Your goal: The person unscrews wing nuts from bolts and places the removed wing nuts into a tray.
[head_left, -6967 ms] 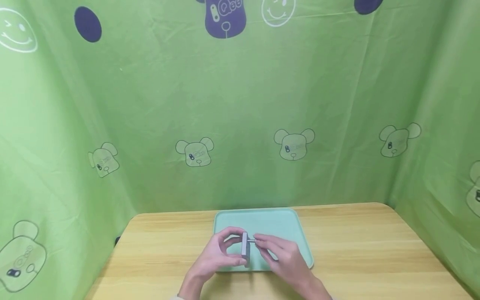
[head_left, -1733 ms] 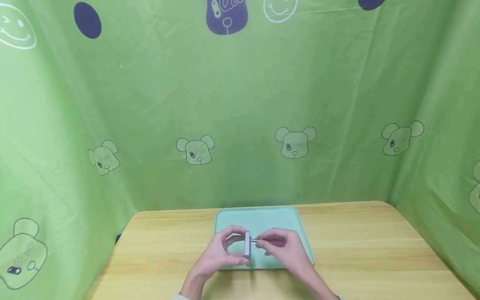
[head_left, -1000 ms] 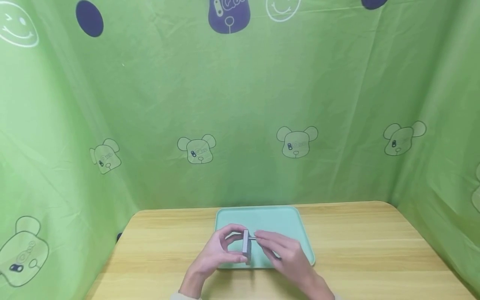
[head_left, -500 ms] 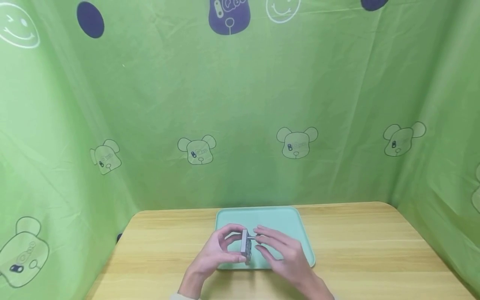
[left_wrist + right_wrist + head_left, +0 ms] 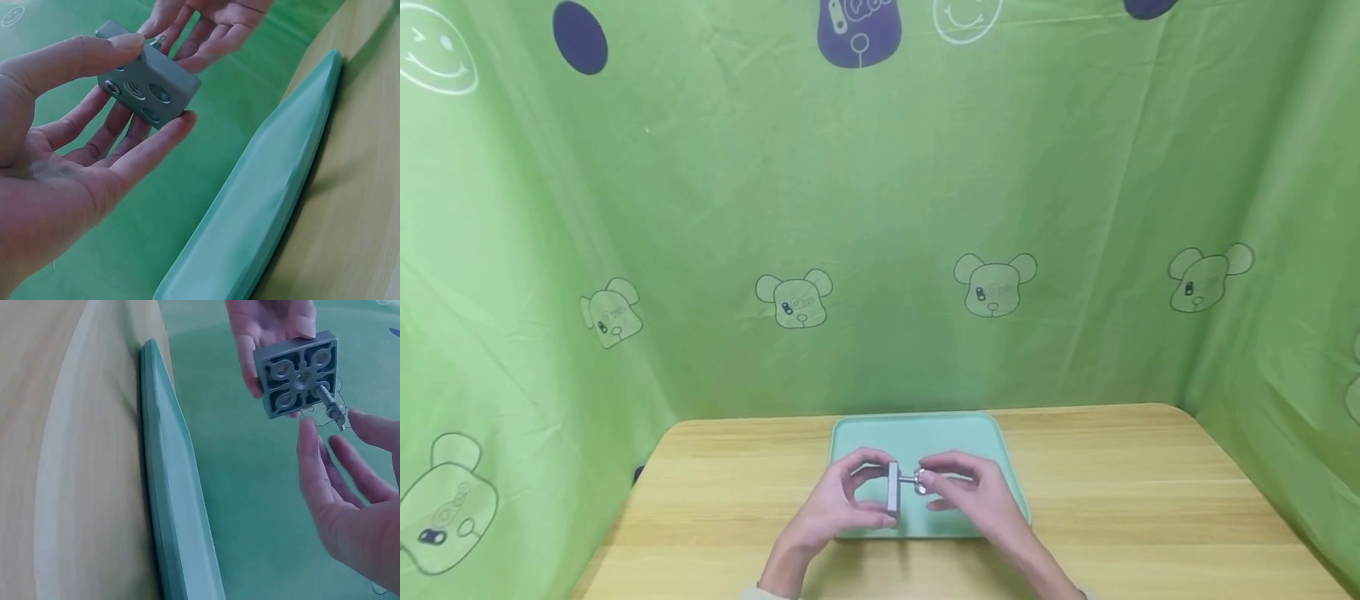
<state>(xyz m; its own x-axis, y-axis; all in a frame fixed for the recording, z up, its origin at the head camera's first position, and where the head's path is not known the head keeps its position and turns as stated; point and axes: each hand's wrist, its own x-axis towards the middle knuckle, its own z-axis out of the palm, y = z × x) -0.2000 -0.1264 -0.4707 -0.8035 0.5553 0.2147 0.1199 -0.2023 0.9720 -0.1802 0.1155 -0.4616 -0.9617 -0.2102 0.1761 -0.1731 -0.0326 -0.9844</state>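
My left hand (image 5: 831,504) grips a square grey block (image 5: 275,367) by its edges, thumb on one side and fingers on the other, above the tray. Round holes show on its smooth face in the left wrist view; the ribbed face in the right wrist view has a threaded bolt (image 5: 325,395) standing out near one corner. A shiny nut-like piece (image 5: 920,481) sits near the bolt's free end. My right hand (image 5: 988,500) is around that end, its thumb tip right at the shiny piece and its other fingers spread apart from it.
A mint-green tray (image 5: 940,427) lies on the wooden table (image 5: 1120,483) below both hands. Green patterned cloth (image 5: 880,208) stands behind the table and on both sides.
The left hand keeps its grip on the block, which has turned slightly. The right fingers have repeatedly shifted around the bolt's end and now stand wider, leaving the shiny piece in sight.
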